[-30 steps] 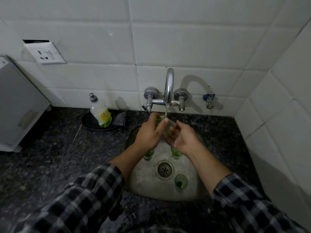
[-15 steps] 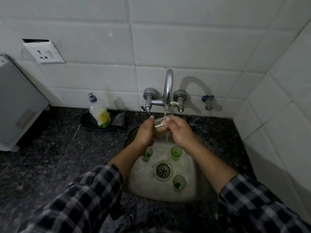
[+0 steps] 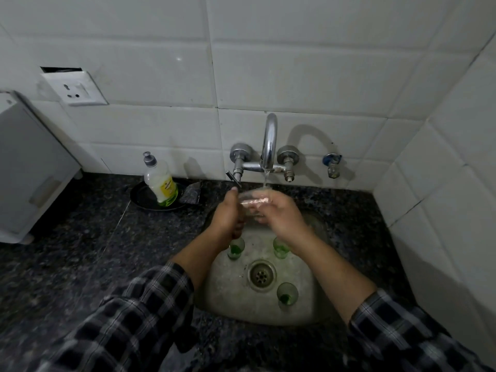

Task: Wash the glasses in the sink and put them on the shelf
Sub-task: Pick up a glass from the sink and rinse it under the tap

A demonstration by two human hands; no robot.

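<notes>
We hold a clear glass (image 3: pixel 253 198) under the tap (image 3: pixel 269 140), above the sink (image 3: pixel 236 304). The fingers of our left hand (image 3: pixel 226 218) and right hand (image 3: pixel 279 216) are curled round it. Three green-bottomed glasses (image 3: pixel 287 292) stand upright in the sink around the drain (image 3: pixel 261 275).

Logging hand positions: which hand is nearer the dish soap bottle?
Left. The left hand sits right of the dish soap bottle, apart from it; the right hand is farther right, past the clear glass both hold.
</notes>
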